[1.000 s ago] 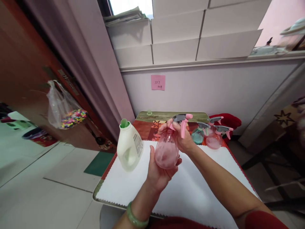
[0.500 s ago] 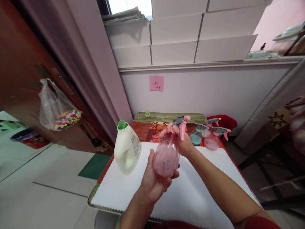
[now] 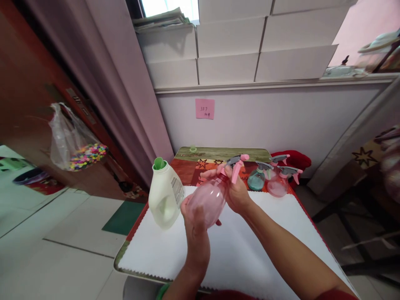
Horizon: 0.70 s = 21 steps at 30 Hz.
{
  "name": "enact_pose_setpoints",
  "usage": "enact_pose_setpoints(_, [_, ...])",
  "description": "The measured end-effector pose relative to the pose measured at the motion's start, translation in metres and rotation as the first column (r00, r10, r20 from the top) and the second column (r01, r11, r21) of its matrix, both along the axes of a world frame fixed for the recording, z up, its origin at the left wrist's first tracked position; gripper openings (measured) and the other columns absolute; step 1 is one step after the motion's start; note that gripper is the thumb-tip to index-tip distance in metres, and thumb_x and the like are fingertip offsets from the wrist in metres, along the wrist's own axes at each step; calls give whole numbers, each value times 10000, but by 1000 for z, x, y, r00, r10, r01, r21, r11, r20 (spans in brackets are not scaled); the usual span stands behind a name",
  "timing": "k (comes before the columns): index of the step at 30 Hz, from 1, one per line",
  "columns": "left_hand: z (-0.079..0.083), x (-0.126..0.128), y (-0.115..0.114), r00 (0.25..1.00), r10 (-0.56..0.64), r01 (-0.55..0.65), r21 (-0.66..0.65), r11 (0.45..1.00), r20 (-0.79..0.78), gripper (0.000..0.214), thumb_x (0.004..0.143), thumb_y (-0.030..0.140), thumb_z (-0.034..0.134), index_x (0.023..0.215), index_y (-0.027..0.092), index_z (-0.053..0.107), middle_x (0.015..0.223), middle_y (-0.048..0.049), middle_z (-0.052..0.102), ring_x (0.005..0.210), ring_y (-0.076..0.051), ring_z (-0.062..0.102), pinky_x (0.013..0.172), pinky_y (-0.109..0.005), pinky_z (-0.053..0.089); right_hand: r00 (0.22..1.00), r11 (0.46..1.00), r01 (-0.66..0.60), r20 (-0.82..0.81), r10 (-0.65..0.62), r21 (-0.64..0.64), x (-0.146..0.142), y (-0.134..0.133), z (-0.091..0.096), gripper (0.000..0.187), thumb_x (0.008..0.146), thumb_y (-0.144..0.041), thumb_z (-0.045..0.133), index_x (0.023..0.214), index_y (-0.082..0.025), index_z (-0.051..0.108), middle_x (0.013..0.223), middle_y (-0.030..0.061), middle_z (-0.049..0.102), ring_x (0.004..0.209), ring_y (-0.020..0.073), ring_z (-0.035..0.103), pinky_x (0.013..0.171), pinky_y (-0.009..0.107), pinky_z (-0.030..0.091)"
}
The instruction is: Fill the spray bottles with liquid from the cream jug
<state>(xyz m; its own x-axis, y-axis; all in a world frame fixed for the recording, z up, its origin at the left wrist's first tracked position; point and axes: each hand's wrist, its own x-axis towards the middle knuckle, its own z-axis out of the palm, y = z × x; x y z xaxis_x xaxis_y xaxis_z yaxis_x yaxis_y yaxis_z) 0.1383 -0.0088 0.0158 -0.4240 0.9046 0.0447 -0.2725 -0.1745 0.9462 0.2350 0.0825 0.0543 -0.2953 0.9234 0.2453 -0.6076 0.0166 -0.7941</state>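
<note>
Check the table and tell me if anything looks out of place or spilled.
No spill shows. The white jug stands uncapped, its green spout exposed; a small green piece, possibly its cap, sits far back on the table.

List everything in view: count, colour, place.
Table: 1, red and green, centre
Mat: 1, white, on table
Held spray bottle: 1, pink, above mat
Standing spray bottles: 3, two pink, one teal, table's right rear
Jug: 1, whitish, mat's left
Small piece: 1, green, table's far edge
Note: 1, pink, on wall
Panels: several, white, above note
Papers: 1 stack, greyish, upper left
Curtain: 1, mauve, left
Door: 1, brown, far left
Bag: 1, clear, multicoloured contents, at door
Bin: 1, reddish, far left
Floor square: 1, green, left of table
Red object: 1, red, behind table
Wristband: 1, green, left arm
Left hand: 1, bare, around bottle body
Right hand: 1, bare, at bottle neck
</note>
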Motion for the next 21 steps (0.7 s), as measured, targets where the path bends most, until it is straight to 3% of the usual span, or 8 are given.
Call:
enact_pose_setpoints(2, [-17, -3, 7, 932, 250, -177, 271, 946, -261, 713, 766, 617, 716, 1325, 268, 444, 1287, -125, 552, 1083, -295, 630, 839, -425, 560, 999, 998, 36, -21, -37, -42, -6, -5, 4, 328, 881, -577, 607, 825, -261, 541, 922, 49, 773, 930, 262, 712, 805, 402, 555])
enact_pose_setpoints(5, [-38, -12, 21, 611, 646, -198, 701, 685, -459, 923, 631, 557, 849, 1390, 236, 432, 1319, -141, 509, 1175, -334, 568, 952, -507, 512, 994, 993, 74, -68, -80, -91, -13, -15, 8, 319, 891, -545, 617, 804, -246, 542, 877, 38, 764, 889, 238, 705, 805, 380, 548])
enact_pose_setpoints(8, [-45, -14, 28, 481, 758, -141, 815, 562, -440, 973, 599, 551, 875, 1420, 274, 433, 1363, -127, 484, 1180, -325, 567, 970, -514, 504, 988, 989, 101, -107, -113, -109, -18, -20, 11, 295, 882, -515, 643, 816, -242, 555, 798, 19, 743, 848, 225, 702, 802, 375, 547])
enact_pose_setpoints(10, [-39, -10, 25, 658, 631, -157, 745, 649, -411, 1030, 595, 647, 837, 1456, 307, 386, 1478, -141, 409, 1266, -358, 527, 1016, -552, 470, 984, 989, 108, -128, -121, -99, -20, -20, 12, 286, 886, -506, 643, 819, -242, 554, 768, 9, 729, 827, 220, 700, 803, 380, 547])
enact_pose_setpoints(13, [-16, -2, 15, 987, 155, -119, 448, 886, -44, 924, 737, 821, 567, 1489, 325, 359, 1591, -137, 331, 1387, -364, 440, 1037, -526, 465, 983, 993, 121, -143, -119, 3, -20, -17, 13, 265, 919, -483, 613, 821, -244, 552, 754, 4, 717, 828, 213, 695, 822, 391, 542])
enact_pose_setpoints(15, [4, -5, 10, 935, -185, 117, 229, 966, 302, 834, 840, 830, 340, 1469, 287, 420, 1544, -142, 436, 1340, -339, 505, 928, -472, 540, 987, 985, 116, -122, -101, 127, -19, -14, 12, 235, 919, -454, 627, 838, -243, 560, 759, 9, 713, 849, 216, 692, 845, 403, 535])
enact_pose_setpoints(18, [21, -19, 6, 711, -503, 571, 12, 821, 491, 881, 838, 850, 260, 1327, 192, 583, 1168, -175, 706, 840, -281, 716, 510, -335, 539, 994, 974, 64, -100, -43, 219, -14, -7, 8, 226, 905, -451, 650, 862, -248, 561, 760, 8, 706, 875, 220, 691, 868, 420, 530])
enact_pose_setpoints(21, [17, -27, 4, 650, -608, 731, -157, 664, 455, 940, 788, 900, 217, 965, 111, 697, 522, -71, 596, 309, -108, 400, 304, -223, 200, 996, 981, 7, -90, 10, 193, -7, -1, 4, 270, 903, -509, 632, 858, -257, 549, 744, 1, 700, 898, 228, 693, 885, 435, 528])
